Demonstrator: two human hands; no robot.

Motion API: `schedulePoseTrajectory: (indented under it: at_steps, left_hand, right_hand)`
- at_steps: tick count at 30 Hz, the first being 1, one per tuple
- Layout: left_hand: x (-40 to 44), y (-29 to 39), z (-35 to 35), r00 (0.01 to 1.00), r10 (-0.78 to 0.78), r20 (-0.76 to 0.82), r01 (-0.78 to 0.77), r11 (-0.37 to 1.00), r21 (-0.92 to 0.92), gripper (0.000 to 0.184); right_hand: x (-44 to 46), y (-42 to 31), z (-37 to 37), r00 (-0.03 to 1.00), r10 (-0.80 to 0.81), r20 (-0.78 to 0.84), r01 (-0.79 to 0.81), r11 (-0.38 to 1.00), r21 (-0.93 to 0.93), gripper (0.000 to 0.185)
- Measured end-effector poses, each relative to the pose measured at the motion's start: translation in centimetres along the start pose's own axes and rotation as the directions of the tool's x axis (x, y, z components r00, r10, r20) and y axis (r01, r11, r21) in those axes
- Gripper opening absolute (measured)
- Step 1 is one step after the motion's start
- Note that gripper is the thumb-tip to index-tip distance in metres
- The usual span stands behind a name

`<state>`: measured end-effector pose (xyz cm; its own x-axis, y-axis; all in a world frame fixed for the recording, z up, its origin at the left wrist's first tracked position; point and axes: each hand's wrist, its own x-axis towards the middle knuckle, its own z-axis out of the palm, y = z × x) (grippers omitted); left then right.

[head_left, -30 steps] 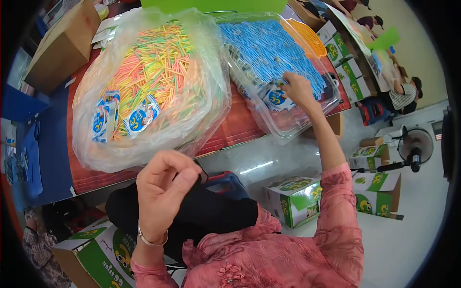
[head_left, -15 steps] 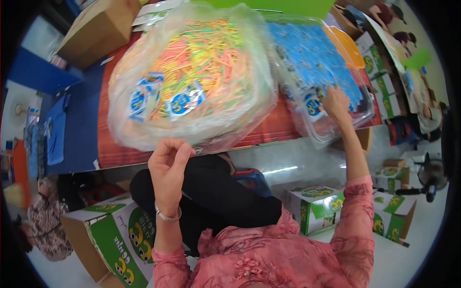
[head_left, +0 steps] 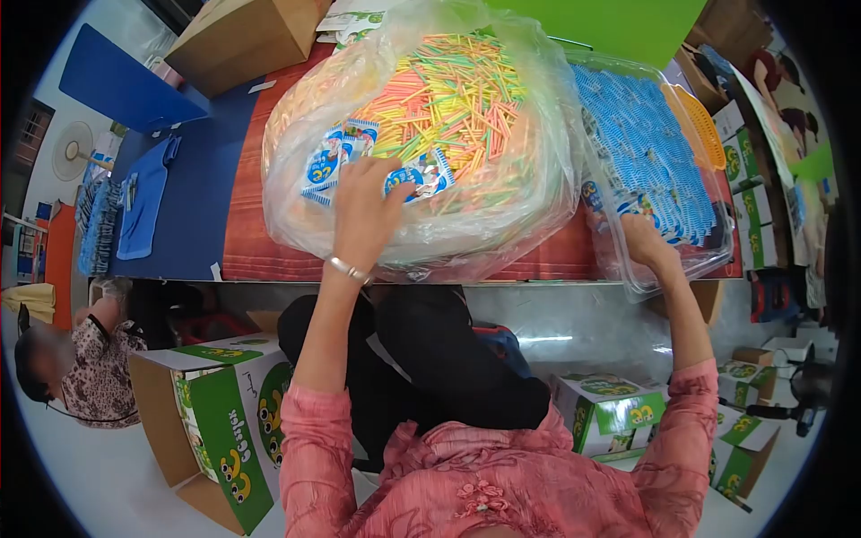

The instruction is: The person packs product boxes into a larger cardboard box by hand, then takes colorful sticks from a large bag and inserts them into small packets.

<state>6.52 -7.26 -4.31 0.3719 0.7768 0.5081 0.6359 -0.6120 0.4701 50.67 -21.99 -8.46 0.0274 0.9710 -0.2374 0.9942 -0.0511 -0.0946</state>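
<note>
A large clear plastic bag (head_left: pixel 296 202) lies open on the table, full of thin pink, yellow and green sticks (head_left: pixel 457 90). Blue-and-white packets (head_left: pixel 330 161) rest on the sticks at the bag's near left. My left hand (head_left: pixel 366 211) is over them, its fingers bent against one packet (head_left: pixel 430 176); whether it grips this is unclear. To the right, a clear plastic tub (head_left: pixel 628 269) holds many blue-and-white packets (head_left: pixel 646 134). My right hand (head_left: pixel 647 240) reaches into its near side with curled fingers, and what they hold, if anything, is hidden.
A cardboard box (head_left: pixel 242 40) and a blue panel (head_left: pixel 126 81) stand at the back left. An orange basket (head_left: pixel 698 125) sits behind the tub. Printed boxes (head_left: pixel 233 430) are on the floor. A seated person (head_left: pixel 99 368) is at the far left.
My left hand has moved up from before the table to the packets in the bag. My right hand stays at the tub, now lower against its near side. The view has shifted left.
</note>
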Motion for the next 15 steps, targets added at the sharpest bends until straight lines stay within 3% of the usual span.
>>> schedulePoseTrajectory:
  at_steps: [2, 5, 7, 8, 11, 13, 15]
  left_hand:
    - [0.9, 0.8, 1.1, 0.998, 0.036, 0.048, -0.043, 0.985, 0.167, 0.04]
    - [1.0, 0.2, 2.3, 0.981, -0.032, 0.192, 0.002, 0.988, 0.153, 0.046]
    - [0.9, 0.4, 2.3, 0.988, -0.057, 0.146, 0.031, 0.985, 0.171, 0.044]
    - [0.9, 0.6, 2.3, 0.99, -0.071, 0.121, 0.048, 0.982, 0.182, 0.042]
    - [1.0, 0.7, 2.3, 0.986, -0.167, -0.001, 0.166, 0.98, 0.113, 0.035]
    - [0.9, -0.7, 2.6, 0.977, -0.214, -0.006, 0.213, 0.972, -0.096, 0.029]
    - [0.8, -1.2, 2.4, 0.968, -0.252, -0.001, 0.244, 0.935, -0.259, 0.023]
  right_hand:
    - [-0.3, -0.9, -1.1, 0.999, 0.042, -0.025, -0.041, 0.998, 0.043, 0.024]
    - [-1.0, -1.2, -1.9, 0.996, 0.071, -0.055, -0.062, 0.986, 0.154, 0.024]
    - [-1.1, -0.7, -2.0, 0.997, 0.073, -0.025, -0.065, 0.971, 0.231, 0.024]
    - [-1.2, 0.1, -1.7, 0.996, 0.08, -0.049, -0.071, 0.983, 0.168, 0.023]
    - [-1.4, 1.0, -1.6, 0.973, 0.162, -0.164, -0.156, 0.987, 0.047, 0.021]
    - [-2.7, -3.3, -5.5, 0.91, 0.307, -0.279, -0.297, 0.952, 0.077, 0.019]
    - [-3.4, -7.8, -8.6, 0.821, 0.194, -0.537, -0.149, 0.981, 0.126, 0.016]
